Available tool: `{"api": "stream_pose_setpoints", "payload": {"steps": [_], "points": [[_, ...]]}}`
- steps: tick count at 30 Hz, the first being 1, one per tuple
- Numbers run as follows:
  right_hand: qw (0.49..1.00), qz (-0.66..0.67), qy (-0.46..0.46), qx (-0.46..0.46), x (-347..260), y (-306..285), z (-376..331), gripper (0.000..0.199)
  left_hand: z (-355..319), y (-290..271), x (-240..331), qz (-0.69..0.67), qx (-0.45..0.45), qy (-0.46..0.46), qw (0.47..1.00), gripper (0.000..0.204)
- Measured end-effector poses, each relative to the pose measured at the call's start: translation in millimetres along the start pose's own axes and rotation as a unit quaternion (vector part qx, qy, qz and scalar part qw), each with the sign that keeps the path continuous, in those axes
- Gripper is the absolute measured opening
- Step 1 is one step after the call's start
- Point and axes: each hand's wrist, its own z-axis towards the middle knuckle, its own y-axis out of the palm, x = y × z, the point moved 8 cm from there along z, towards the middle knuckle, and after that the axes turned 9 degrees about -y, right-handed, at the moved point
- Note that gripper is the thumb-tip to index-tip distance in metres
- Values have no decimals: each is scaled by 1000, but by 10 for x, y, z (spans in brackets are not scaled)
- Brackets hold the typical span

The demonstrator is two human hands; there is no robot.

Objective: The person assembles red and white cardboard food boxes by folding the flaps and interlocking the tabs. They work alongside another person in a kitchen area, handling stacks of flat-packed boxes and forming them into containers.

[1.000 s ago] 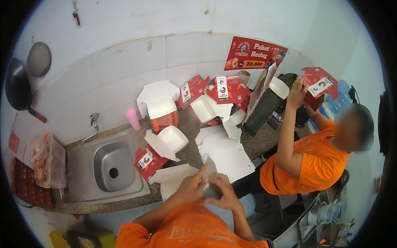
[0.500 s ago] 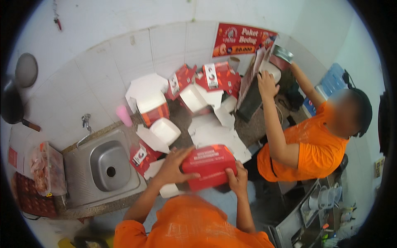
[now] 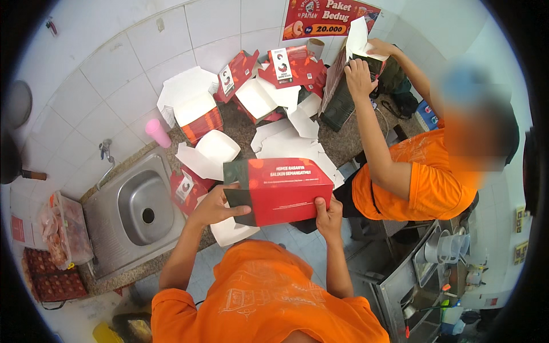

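A red takeaway box (image 3: 289,197) with a dark green end is held up over the counter's front edge. My left hand (image 3: 216,208) grips its green end, thumb in front. At the box's right edge, my right hand (image 3: 329,220) has its thumb on the red face and its fingers mostly hidden. Just beyond lie flattened white carton sheets (image 3: 291,143) and an open white-lined box (image 3: 217,147). Another open box (image 3: 229,230) shows partly below my left hand.
Stacked open boxes (image 3: 197,106) and red cartons (image 3: 286,66) line the wall. To the left are a pink cup (image 3: 157,133), a steel sink (image 3: 146,214) and a plastic tub (image 3: 71,231). A co-worker in an orange shirt (image 3: 440,177) handles a carton close on the right.
The box in my hands has turned, so its dark green end now shows on the left. The view has shifted, and the co-worker's hands now work at a white carton flap.
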Motion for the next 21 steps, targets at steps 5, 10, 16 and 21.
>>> {"api": "stream_pose_setpoints", "payload": {"steps": [5, 10, 16, 21], "points": [[996, 69, 1, 56, -85, -38, -11, 52, 18, -221, -3, 62, 125, 8, 990, 30], [968, -212, -130, -29, -730, -41, 273, 67, -300, -480, 348, 44, 447, 246, 859, 71], [933, -248, -188, -181, -866, 364, 285, 70, 87, 329, 780, 220, 92, 138, 961, 63], [983, -150, -90, -60, -671, 6, 285, 67, -40, 12, 581, 152, 305, 263, 903, 89]]}}
